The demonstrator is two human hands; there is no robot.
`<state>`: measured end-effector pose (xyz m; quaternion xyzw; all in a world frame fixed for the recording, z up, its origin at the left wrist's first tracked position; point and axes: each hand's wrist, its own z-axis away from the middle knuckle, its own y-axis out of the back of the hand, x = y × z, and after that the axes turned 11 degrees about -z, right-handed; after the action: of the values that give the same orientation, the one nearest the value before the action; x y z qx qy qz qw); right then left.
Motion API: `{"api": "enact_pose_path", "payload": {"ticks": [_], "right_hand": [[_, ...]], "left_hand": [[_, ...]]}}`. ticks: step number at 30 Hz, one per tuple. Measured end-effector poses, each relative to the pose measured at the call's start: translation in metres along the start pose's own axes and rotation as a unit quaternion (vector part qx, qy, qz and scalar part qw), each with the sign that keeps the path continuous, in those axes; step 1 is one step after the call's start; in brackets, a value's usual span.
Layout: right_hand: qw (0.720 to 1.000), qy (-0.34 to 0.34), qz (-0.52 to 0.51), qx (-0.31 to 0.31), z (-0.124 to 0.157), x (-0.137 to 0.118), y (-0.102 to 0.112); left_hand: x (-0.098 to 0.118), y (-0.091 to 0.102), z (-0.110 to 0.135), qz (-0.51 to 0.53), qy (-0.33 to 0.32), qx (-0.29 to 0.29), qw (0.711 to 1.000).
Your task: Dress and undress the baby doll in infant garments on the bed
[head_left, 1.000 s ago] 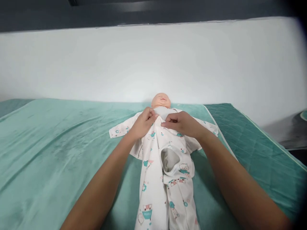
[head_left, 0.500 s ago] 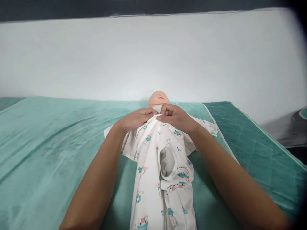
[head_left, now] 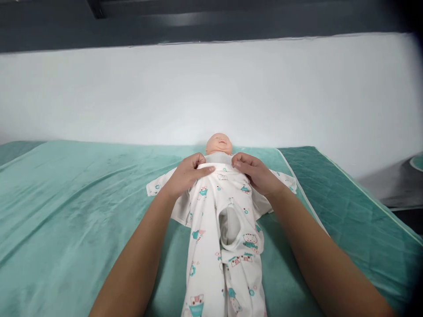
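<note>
From the lower left of the frame, the left forearm slants up and inward over the green sheet. Above it, a printed sleeve lies spread to the left. The left hand is nearly closed: its fingers curl at the left end of the waistband of the pants, and its thumb lies along the front, pointing right, the cloth apparently pinched between. The pants lie between the two forearms, long axis running from the centre of the frame to the bottom edge, where the legs pass out of view. The waistband crosses that axis just below the head of the doll, so neither hand is clearly nearer: each is at its own end. How the doll's body lies under the cloth I cannot tell. The right hand pinches the right end, fingers folded, thumb against forefinger. Its forearm slants in from the lower right. Beyond it lies the other sleeve, then a darker pad.
</note>
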<state>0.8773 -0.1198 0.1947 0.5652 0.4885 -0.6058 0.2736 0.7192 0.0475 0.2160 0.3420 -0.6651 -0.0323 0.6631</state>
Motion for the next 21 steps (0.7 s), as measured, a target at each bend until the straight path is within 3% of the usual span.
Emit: {"api": "enact_pose_path", "payload": {"ticks": [5,10,14,21], "right_hand": [[0.997,0.014,-0.027,0.075,0.006,0.010,0.015],[0.987,0.008,-0.025,0.159,0.003,0.024,0.032],[0.977,-0.002,-0.061,0.202,-0.001,0.035,0.038],[0.994,-0.020,0.025,0.102,0.017,0.042,0.046]], "left_hand": [[-0.021,-0.003,-0.006,0.009,0.005,0.097,0.995],[-0.040,-0.003,-0.013,0.005,0.061,0.191,0.980],[-0.049,-0.008,-0.013,-0.038,0.085,0.209,0.973],[-0.057,-0.011,-0.001,-0.167,0.105,0.148,0.969]]}}
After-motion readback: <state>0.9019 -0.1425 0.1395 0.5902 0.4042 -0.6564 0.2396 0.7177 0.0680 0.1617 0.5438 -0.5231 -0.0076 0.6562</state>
